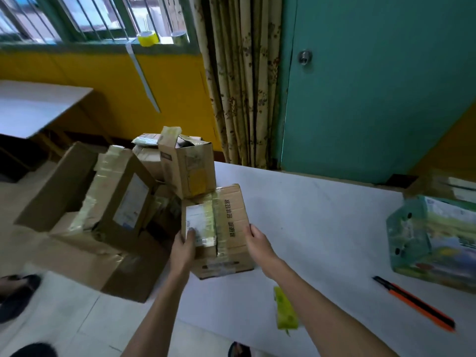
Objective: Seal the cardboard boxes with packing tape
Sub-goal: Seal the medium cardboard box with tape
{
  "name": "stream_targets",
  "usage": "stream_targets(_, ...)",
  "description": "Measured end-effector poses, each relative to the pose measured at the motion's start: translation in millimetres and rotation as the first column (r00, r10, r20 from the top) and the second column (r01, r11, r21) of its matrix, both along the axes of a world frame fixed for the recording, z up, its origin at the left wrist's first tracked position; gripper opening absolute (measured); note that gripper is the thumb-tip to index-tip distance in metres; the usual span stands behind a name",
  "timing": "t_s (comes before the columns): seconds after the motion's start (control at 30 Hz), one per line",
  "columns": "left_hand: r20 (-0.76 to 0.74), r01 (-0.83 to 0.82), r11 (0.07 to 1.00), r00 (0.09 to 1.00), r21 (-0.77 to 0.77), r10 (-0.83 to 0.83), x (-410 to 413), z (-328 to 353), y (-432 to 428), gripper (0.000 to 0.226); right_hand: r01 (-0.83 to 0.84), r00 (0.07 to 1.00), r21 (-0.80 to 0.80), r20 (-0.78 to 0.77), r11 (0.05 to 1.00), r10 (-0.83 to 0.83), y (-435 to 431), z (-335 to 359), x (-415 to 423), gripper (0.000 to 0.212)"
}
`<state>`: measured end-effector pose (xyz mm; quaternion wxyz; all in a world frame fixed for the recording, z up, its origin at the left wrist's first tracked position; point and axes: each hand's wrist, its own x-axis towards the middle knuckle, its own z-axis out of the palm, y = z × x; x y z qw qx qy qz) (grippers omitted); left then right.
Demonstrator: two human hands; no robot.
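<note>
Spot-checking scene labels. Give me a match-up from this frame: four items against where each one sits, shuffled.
Items:
1. yellow tape roll
2. utility knife
3. labelled cardboard box
4. green printed box

Places:
A. far right of the table
B. gripped between left hand and right hand
C. on the window sill
D. flat on the table, nearer the camera than the green printed box

Pairs: 1-C, 2-D, 3-B, 4-A
</note>
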<state>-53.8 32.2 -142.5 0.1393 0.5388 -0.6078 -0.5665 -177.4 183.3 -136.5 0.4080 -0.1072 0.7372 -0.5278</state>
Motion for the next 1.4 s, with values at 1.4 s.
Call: stream_targets(1.4, 0.227, 0.738, 0.627, 0.674, -0.250, -0.703, -155, -6, 174, 0.067, 0.358, 0.887, 0.214, -0.383, 0.909, -0.259, 202, -5, -88, 0.079)
